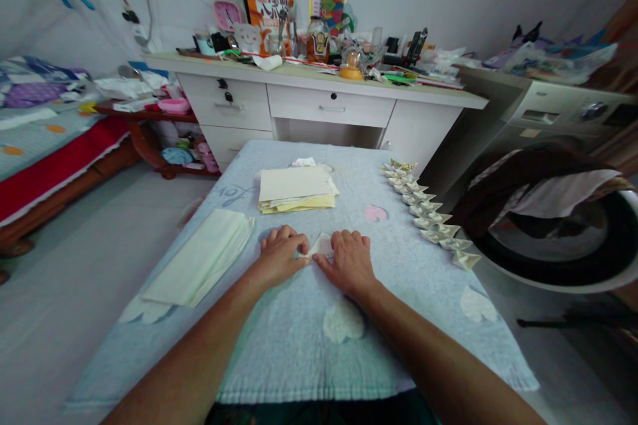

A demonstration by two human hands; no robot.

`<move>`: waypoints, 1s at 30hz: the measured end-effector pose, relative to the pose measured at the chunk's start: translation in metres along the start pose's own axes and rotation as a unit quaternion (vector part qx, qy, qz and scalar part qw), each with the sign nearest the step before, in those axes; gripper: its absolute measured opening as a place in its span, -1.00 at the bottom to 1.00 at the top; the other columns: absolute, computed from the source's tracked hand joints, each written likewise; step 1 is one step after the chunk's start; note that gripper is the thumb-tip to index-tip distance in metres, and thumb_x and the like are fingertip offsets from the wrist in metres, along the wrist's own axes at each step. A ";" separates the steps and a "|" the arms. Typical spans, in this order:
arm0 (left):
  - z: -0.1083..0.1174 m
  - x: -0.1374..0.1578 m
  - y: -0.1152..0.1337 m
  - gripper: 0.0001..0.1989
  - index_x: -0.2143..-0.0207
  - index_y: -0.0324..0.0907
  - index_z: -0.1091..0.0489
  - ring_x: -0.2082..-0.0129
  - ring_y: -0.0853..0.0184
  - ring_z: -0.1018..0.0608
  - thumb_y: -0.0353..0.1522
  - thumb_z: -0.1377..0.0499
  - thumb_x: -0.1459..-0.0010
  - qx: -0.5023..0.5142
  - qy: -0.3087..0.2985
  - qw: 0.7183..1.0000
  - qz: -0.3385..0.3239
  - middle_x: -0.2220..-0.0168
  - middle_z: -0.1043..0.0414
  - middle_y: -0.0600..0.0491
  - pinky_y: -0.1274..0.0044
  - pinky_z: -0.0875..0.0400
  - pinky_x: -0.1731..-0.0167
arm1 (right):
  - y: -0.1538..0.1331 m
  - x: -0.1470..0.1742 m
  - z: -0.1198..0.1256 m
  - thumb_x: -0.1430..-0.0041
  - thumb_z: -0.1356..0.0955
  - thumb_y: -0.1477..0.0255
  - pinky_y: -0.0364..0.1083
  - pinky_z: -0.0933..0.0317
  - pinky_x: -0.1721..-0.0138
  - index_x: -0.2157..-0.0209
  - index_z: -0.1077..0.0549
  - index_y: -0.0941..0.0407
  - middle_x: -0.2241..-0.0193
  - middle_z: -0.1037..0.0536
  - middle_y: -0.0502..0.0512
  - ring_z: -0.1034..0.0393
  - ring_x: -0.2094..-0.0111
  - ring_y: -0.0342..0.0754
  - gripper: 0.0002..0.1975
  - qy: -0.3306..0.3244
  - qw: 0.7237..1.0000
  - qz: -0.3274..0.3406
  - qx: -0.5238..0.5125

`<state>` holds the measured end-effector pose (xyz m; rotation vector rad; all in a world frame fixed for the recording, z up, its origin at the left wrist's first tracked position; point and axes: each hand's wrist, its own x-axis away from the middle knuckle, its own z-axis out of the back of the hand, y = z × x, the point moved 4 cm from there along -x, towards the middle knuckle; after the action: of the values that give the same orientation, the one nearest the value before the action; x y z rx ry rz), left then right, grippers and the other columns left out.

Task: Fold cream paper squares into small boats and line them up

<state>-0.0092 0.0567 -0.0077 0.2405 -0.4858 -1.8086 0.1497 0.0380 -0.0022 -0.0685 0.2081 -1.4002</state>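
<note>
A small folded piece of white paper lies on the cloth-covered table between my hands, its peak pointing away from me. My left hand pinches the paper's left corner between thumb and curled fingers. On the other side my right hand presses on it, thumb along the near edge and fingers over the right part. Beyond them rests a stack of cream and yellow paper sheets. To the left is a pile of long pale folded sheets. Several folded paper boats stand in a row along the right side.
The blue tablecloth hangs over the table's edges. Behind it stands a white desk crowded with a jar, an orange snack bag and other clutter. A washing machine with laundry in its open door is at right, a bed at left.
</note>
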 end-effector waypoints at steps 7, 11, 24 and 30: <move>0.003 -0.001 -0.004 -0.85 0.31 -0.01 -0.40 0.07 0.17 -0.27 -0.27 -0.17 0.01 0.003 -0.039 0.999 -0.025 0.16 -0.26 0.09 0.37 -0.13 0.13 | 0.028 -0.001 0.004 -0.07 -0.34 0.04 0.05 0.00 0.13 0.14 -0.32 0.07 0.18 -0.38 0.18 -0.21 0.13 0.13 -0.55 0.007 0.999 -0.031 -0.006; 0.005 -0.002 -0.006 -0.84 0.31 -0.02 -0.40 0.05 0.19 -0.27 -0.28 -0.17 0.01 0.006 -0.051 0.998 -0.030 0.14 -0.26 0.09 0.35 -0.12 0.07 | 0.052 -0.002 0.006 0.00 -0.38 0.04 0.12 0.04 0.03 0.06 -0.29 0.04 0.09 -0.34 0.18 -0.18 0.07 0.15 -0.46 0.014 0.998 -0.054 -0.015; 0.008 -0.001 -0.005 -0.84 0.32 -0.02 -0.41 0.05 0.18 -0.28 -0.32 -0.12 0.02 0.012 -0.068 0.997 -0.043 0.15 -0.28 0.09 0.33 -0.11 0.04 | 0.096 -0.009 0.011 0.01 -0.37 0.31 0.12 0.10 -0.04 0.00 -0.29 0.01 -0.01 -0.31 0.14 -0.15 -0.02 0.14 -0.51 0.002 0.995 -0.072 -0.073; 0.007 0.000 -0.003 -0.85 0.34 -0.03 -0.41 0.07 0.17 -0.28 -0.30 -0.15 0.04 0.005 -0.052 0.997 -0.049 0.18 -0.29 0.09 0.34 -0.12 0.10 | 0.061 -0.003 0.027 -0.05 -0.29 0.50 -0.01 0.02 0.02 0.19 -0.38 0.07 0.09 -0.34 0.11 -0.15 0.04 0.04 -0.77 0.082 0.986 0.047 -0.139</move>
<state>-0.0145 0.0591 -0.0024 0.1813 -0.5653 -1.9215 0.2131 0.0492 0.0140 -0.1722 0.5380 -1.2747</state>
